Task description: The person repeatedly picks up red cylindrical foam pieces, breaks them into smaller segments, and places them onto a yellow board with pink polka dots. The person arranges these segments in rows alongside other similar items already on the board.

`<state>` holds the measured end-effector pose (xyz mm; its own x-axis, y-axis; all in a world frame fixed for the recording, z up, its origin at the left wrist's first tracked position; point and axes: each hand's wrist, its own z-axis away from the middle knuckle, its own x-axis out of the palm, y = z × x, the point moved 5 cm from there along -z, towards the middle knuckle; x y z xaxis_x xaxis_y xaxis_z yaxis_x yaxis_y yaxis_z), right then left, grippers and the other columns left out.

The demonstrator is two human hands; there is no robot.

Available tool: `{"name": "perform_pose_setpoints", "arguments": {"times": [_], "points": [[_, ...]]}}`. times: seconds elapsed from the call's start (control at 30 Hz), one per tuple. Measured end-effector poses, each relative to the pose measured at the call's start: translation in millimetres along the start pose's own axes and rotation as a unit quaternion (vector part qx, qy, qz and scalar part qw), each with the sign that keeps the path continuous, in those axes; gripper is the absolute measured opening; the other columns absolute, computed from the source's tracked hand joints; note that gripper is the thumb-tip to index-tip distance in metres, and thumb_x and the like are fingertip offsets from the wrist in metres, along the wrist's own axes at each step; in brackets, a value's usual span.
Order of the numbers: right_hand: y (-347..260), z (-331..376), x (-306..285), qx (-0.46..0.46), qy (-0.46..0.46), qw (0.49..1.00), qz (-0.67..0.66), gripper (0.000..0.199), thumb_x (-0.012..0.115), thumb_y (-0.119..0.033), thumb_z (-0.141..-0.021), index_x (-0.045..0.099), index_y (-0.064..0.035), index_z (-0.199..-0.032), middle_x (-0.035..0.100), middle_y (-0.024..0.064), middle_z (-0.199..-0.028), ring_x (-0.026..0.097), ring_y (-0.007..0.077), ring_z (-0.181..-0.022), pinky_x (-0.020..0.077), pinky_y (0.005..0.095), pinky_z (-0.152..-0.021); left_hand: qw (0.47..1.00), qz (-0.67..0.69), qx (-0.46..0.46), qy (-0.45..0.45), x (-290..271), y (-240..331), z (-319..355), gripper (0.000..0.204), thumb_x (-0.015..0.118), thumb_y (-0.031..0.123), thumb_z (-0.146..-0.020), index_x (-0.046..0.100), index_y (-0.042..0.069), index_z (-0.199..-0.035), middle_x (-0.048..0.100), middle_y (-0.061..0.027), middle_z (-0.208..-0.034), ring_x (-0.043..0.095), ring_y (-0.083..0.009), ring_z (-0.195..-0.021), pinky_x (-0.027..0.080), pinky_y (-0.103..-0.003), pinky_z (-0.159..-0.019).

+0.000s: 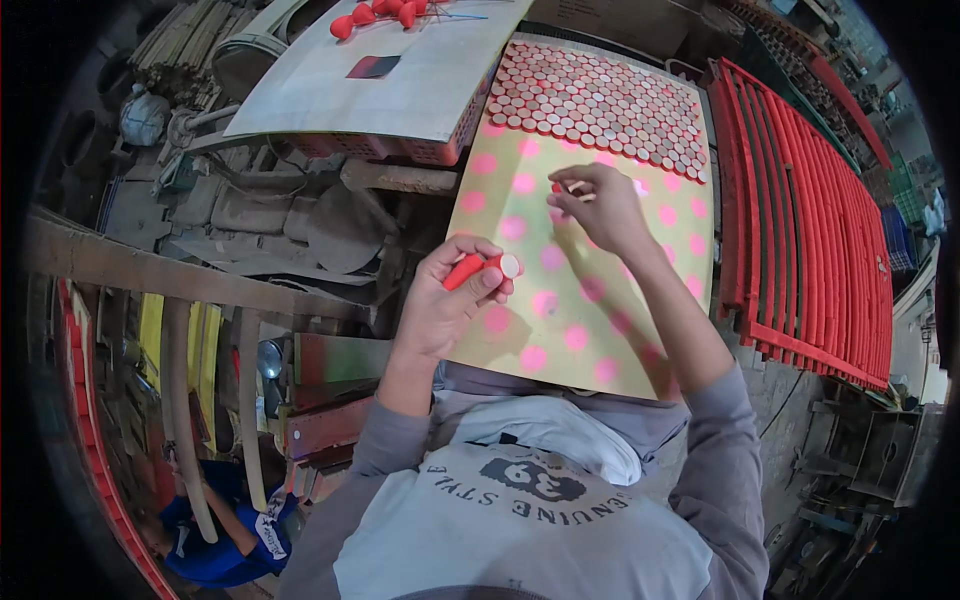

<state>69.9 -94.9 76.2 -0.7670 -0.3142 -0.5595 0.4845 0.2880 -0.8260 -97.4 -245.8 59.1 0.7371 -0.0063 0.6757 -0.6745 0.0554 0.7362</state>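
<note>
A pale yellow board (655, 300) with pink round spots lies in front of me. Packed rows of small red-edged round pieces (600, 100) with pale tops cover its far end. My left hand (445, 305) is closed over the board's left side, around red cylindrical pieces (463, 271); one shows a pale round end beside my thumb. Over the middle of the board, just short of the packed rows, my right hand (608, 208) pinches a small red piece (557, 188) between thumb and fingers. Part of that piece is hidden by the fingers.
Beyond the board to the left, a white sheet (290, 90) on a red crate (425, 150) bears several red pointed pieces (365, 14) on thin sticks. Red slatted panels (800, 220) stand at the right. A wooden rail (170, 270) runs along the left, with a person in blue (235, 535) below it.
</note>
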Motion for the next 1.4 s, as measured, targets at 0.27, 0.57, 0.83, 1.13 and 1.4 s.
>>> {"name": "perform_pose_setpoints", "arguments": {"times": [0.27, 0.57, 0.83, 1.13, 1.4], "points": [[1.2, -88.6, 87.5, -0.06, 0.131, 0.979, 0.143, 0.027, 0.07, -0.013, -0.082, 0.069, 0.0026, -0.104, 0.07, 0.0223, -0.085, 0.07, 0.0349, -0.082, 0.0553, 0.0406, -0.076, 0.997, -0.037, -0.008, 0.061, -34.2, -15.8, 55.9, 0.023, 0.069, 0.005, -0.091, 0.058, 0.004, -0.111, 0.067, -0.0146, -0.104, 0.064, -0.0173, -0.085, 0.053, -0.027, -0.073], [12.0, -98.2, 92.5, -0.041, 0.24, 0.955, 0.171, 0.032, 0.077, -0.025, -0.08, 0.058, -0.0022, -0.091, 0.065, 0.0174, -0.081, 0.064, 0.035, -0.078, 0.0509, 0.0452, -0.07, 0.993, -0.019, -0.005, 0.116, -64.2, -2.6, 69.2, 0.023, 0.072, 0.004, -0.088, 0.061, 0.003, -0.109, 0.068, -0.0102, -0.102, 0.067, -0.0153, -0.084, 0.056, -0.027, -0.074], [9.1, -103.6, 90.2, 0.01, 0.212, 0.97, 0.122, 0.033, 0.078, -0.016, -0.077, 0.063, -0.0022, -0.104, 0.067, 0.0144, -0.086, 0.065, 0.0325, -0.085, 0.0526, 0.0447, -0.074, 0.994, -0.042, -0.013, 0.1, -59.1, -3.1, 57.1, 0.024, 0.072, 0.006, -0.088, 0.06, 0.004, -0.109, 0.068, -0.0144, -0.105, 0.067, -0.0157, -0.085, 0.056, -0.026, -0.073], [10.7, -106.9, 92.5, -0.015, 0.241, 0.96, 0.142, 0.032, 0.079, -0.016, -0.076, 0.064, -0.0019, -0.101, 0.066, 0.0133, -0.082, 0.066, 0.0318, -0.079, 0.0519, 0.0444, -0.072, 0.991, -0.051, -0.034, 0.116, -63.5, -8.5, 59.2, 0.026, 0.072, 0.006, -0.089, 0.058, 0.003, -0.111, 0.068, -0.0165, -0.108, 0.066, -0.0158, -0.086, 0.055, -0.027, -0.075], [-11.3, -72.2, 77.8, -0.029, 0.086, 0.996, 0.015, 0.027, 0.081, -0.018, -0.076, 0.064, -0.0003, -0.088, 0.067, 0.013, -0.075, 0.066, 0.025, -0.071, 0.0519, 0.0371, -0.065, 0.989, -0.079, 0.016, 0.126, -56.2, -0.8, 45.7, 0.03, 0.07, 0.003, -0.09, 0.06, 0.0, -0.118, 0.067, -0.0075, -0.106, 0.064, -0.0125, -0.095, 0.052, -0.025, -0.085]]}}
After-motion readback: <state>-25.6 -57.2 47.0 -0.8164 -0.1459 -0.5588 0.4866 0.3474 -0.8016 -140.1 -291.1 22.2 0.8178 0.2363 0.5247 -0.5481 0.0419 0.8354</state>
